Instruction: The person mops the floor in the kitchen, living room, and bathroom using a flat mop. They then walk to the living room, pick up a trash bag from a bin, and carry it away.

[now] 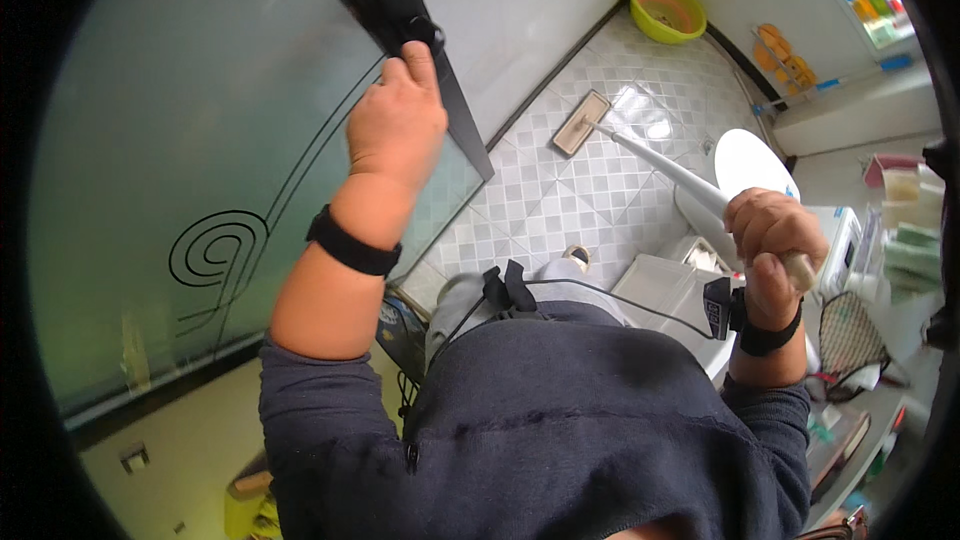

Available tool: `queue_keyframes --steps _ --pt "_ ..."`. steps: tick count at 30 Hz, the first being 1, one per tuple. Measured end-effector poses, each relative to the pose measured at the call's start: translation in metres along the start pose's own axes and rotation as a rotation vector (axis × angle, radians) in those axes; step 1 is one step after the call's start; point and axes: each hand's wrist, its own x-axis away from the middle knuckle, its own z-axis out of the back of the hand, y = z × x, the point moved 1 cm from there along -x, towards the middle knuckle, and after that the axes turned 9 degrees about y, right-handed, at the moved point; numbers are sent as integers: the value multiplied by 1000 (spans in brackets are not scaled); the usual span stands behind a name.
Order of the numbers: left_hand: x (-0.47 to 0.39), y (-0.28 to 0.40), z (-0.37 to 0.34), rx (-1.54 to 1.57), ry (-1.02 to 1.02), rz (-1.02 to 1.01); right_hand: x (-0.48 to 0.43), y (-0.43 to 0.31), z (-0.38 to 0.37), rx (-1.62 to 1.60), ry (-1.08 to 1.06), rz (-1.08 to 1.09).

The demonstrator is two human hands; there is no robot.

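My right hand (776, 240) is wrapped around the upper end of a flat mop's white pole (671, 169). The pole slants down to a rectangular mop head (581, 124), which lies on the tiled floor. My left hand (397, 120) is at the black door handle (424, 31) on the dark frame of a frosted glass door (247, 142). Its index finger and thumb lie along the handle, while the other fingers are curled and partly hidden. Black curved lines decorate the glass.
A yellow-green basin (667, 11) stands in the far corner. The toilet, with its white lid (754, 165), is right of the pole. Closer by are a white bin (652, 285), a racket-shaped mesh object (851, 330) and cluttered shelving. A cable (622, 296) runs from my waist to my right wrist.
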Motion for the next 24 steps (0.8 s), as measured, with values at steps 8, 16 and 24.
queue_keyframes --steps 8,16,24 --pt "6 -18 -2 367 51 6 52 -135 -111 175 -110 65" --pt "21 -10 37 445 134 -41 114 -224 -207 -6 8 11" --pt "237 27 7 1160 -222 -452 124 -240 -258 -275 28 -16"
